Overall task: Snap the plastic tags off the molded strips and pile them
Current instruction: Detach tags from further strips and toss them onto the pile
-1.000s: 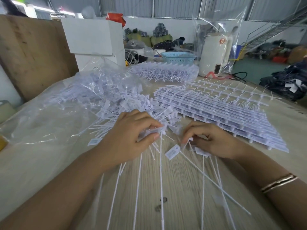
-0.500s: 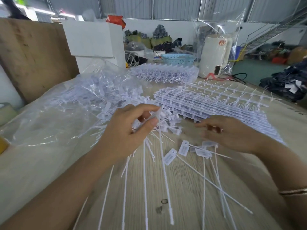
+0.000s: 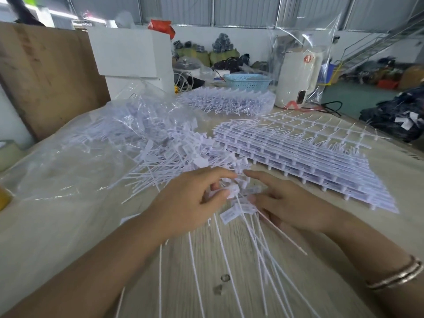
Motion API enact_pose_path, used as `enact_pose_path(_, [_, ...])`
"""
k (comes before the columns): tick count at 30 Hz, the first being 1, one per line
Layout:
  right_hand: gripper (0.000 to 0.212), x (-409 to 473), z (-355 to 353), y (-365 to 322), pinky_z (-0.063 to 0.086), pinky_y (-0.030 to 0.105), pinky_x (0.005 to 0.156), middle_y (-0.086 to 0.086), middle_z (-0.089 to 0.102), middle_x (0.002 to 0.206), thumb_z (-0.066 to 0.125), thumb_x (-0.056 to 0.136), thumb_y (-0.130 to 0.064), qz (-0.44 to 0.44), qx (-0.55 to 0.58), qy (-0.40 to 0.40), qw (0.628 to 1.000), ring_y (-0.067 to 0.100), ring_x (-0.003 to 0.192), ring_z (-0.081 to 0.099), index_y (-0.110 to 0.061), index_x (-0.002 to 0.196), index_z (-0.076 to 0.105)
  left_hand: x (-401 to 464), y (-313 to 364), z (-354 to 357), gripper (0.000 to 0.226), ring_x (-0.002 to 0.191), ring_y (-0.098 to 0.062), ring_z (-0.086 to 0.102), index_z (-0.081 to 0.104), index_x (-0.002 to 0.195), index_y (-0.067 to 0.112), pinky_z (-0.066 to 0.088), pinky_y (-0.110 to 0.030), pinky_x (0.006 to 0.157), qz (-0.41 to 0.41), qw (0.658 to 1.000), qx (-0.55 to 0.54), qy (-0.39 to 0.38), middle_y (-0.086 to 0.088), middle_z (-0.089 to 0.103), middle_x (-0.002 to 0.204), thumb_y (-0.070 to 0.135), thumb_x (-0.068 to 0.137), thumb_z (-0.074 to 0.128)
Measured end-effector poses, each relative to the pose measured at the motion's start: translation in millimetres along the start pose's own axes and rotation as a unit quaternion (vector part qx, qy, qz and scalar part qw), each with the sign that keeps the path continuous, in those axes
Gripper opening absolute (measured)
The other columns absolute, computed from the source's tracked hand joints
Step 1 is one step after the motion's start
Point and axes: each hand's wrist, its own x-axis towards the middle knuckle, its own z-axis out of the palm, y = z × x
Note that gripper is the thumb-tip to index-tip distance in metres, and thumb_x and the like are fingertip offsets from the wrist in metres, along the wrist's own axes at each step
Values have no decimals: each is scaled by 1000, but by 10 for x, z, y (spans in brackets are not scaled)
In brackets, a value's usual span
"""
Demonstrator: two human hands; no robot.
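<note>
Both hands have drawn together since half a second ago. Left hand [image 3: 190,198] pinches white tags [image 3: 230,191]; right hand [image 3: 289,203] lies with fingers relaxed, its grip holding nothing, over them. Tag print is unreadable. Molded strips [image 3: 309,157] lie at two o'clock on the counter [image 3: 68,226].

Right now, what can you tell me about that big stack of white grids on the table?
The stack of molded strips is white plastic, built like flat lattice sheets with rows of small tags and thin tails poking out the far side. Several sheets lie piled, slightly fanned, on the wooden table, right of the loose tag pile. Neither hand touches it.
</note>
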Motion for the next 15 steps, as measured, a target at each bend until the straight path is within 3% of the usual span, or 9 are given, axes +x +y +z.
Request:
enact_pose_path(2, [41,-1,-1,-7,39,11,51,-11,61,52,53,94,-26,-13,31,51,998,1,45,51,-37,132,42,-13,-18,-23,33,48,-5,44,54,117,33,32,-14,49,-32,999,-33,-11,20,54,76,21,87,48])
enact_pose_path(5, [42,-1,34,-92,36,9,53,-14,53,59,58,91,-16,-159,-85,176,968,0,52,47,-38,126,49,-12,23,-41,36,49,-5,43,50,110,32,34,-16,50,-36,997,-56,-29,34,51,76,10,82,45])
enact_pose_path(7, [57,10,104,-156,41,12,64,-17,53,83,64,84,-12,-261,-186,161,934,-3,69,49,-34,133,46,-11,45,-24,41,50,-5,43,44,102,38,34,-15,50,-18,997,-66,-40,32,52,74,1,86,48])
enact_pose_path(9, [61,41,182,-138,49,28,69,-2,60,99,75,76,-12,-314,-274,146,897,6,83,57,-23,132,52,-22,31,-3,37,52,-5,42,44,100,35,33,-18,51,-25,995,-90,-48,20,51,67,0,88,50])
enact_pose_path(12, [33,90,205,-134,51,34,64,2,69,93,77,76,-16,-348,-305,191,866,16,73,65,-17,109,71,-30,26,-5,32,60,-10,49,46,108,33,39,-23,56,-54,989,-129,-54,14,55,78,7,92,53])
enact_pose_path(15, [19,93,119,-96,52,38,55,6,70,85,63,85,-15,-336,-292,224,867,23,67,65,-11,99,75,-11,16,-35,29,66,2,54,49,119,31,41,-12,60,-66,992,-93,-60,15,56,90,19,93,54])
